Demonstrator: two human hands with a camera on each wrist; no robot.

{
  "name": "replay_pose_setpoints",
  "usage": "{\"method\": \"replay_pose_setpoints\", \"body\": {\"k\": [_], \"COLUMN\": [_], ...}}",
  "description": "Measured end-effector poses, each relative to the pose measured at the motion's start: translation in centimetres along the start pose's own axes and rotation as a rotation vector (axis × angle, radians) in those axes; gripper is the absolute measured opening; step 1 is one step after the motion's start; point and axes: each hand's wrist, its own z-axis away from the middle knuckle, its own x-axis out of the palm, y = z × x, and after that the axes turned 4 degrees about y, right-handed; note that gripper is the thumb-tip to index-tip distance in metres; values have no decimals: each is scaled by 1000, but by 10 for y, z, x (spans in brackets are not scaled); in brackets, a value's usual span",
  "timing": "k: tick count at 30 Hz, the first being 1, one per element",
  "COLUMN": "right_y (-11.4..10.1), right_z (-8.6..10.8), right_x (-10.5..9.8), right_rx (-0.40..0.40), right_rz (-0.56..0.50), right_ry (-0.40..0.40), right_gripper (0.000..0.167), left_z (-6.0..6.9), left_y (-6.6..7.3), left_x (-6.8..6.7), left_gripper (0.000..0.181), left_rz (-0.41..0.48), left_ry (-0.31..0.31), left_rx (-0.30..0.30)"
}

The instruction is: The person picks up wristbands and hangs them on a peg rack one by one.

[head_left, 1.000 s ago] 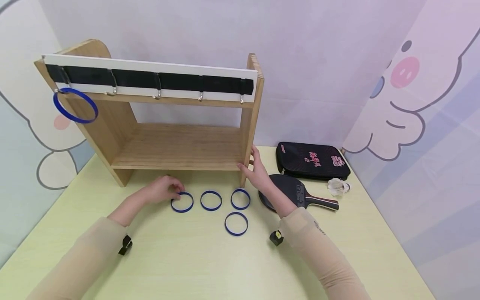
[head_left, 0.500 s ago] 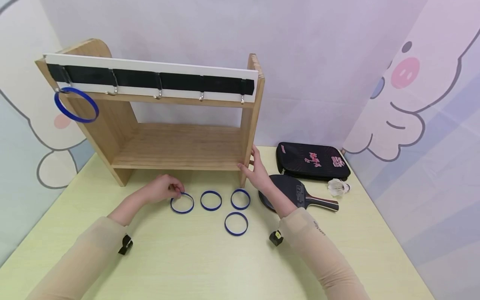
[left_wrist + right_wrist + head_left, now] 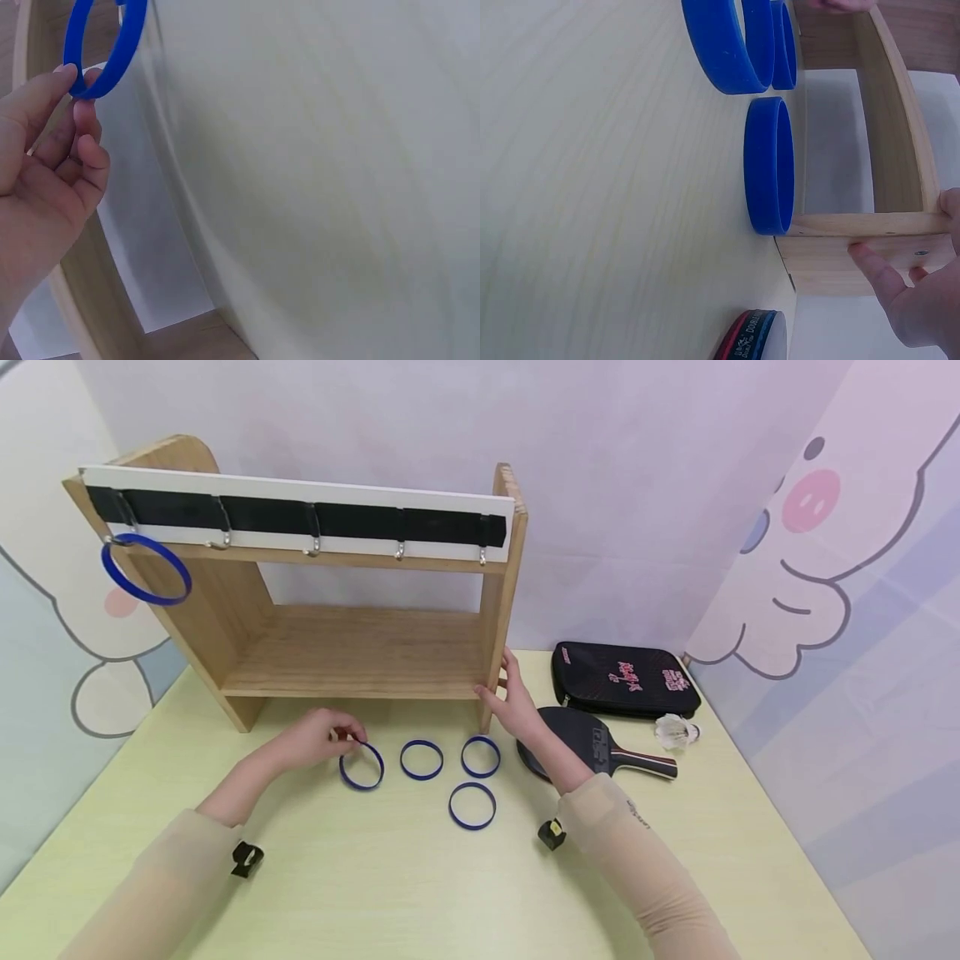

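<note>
My left hand (image 3: 318, 739) pinches a blue wristband (image 3: 382, 766) between thumb and fingers, just in front of the wooden shelf (image 3: 360, 652). In the left wrist view that wristband (image 3: 124, 56) stands tilted up from the fingertips. My right hand (image 3: 519, 702) holds the shelf's right side panel (image 3: 855, 223), thumb at its front edge and fingers along the outside. Between the hands lie a middle wristband (image 3: 402, 766), a right wristband (image 3: 464, 766) and a nearer wristband (image 3: 452, 814). One more wristband (image 3: 183, 578) hangs from the leftmost metal hook on the shelf's top bar.
Several hooks line the black strip (image 3: 270, 517) on the white bar; those right of the first bear nothing. Right of the shelf lie a black table tennis bat (image 3: 573, 739), a black case (image 3: 626, 681) and a shuttlecock (image 3: 675, 733). Printed walls stand behind and beside the table (image 3: 420, 893).
The wristband in my left hand has tilted, its back edge lifting slightly and shifting left. My right hand stays on the shelf panel.
</note>
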Motion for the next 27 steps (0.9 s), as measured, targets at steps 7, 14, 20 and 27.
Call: {"method": "replay_pose_setpoints", "body": {"k": [7, 14, 20, 27], "right_y": [2, 31, 19, 1], "right_z": [-1, -12, -7, -1], "right_x": [0, 4, 2, -2], "right_rx": [-2, 5, 3, 32], "right_rz": [-2, 8, 7, 8], "right_ry": [4, 31, 28, 3], "right_gripper": [76, 77, 77, 77], "left_z": [3, 7, 12, 16], "left_y": [10, 24, 39, 53], "left_x": [-8, -18, -29, -42], "left_gripper": [7, 7, 7, 8], "left_rz": [-41, -47, -55, -40], "left_ry": [40, 147, 225, 376], "left_rx": [4, 26, 19, 70]}}
